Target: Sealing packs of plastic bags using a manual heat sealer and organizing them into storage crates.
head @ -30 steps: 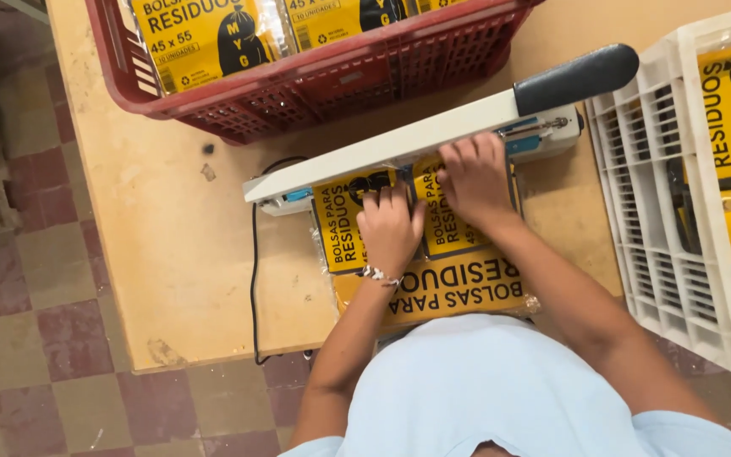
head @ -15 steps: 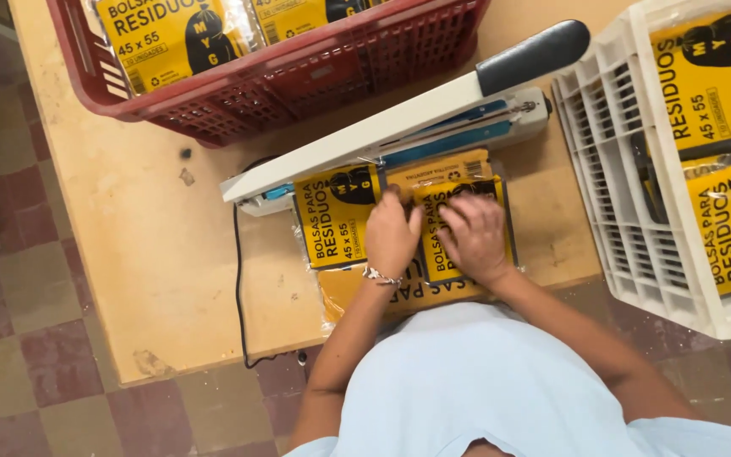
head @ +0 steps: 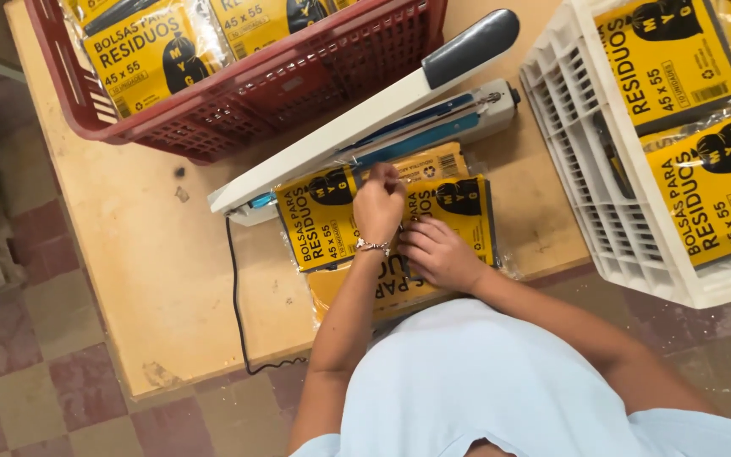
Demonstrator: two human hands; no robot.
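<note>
Wooden table, checkered tile floor; both hands grip yellow packets.

A stack of packets is laid on the surface, just before the sealer. One basket is set behind at the left, another crate at the right; packets are held in both.

The person wears a pale blue short-sleeved shirt; a thin silver chain bracelet circles the left wrist.
</note>
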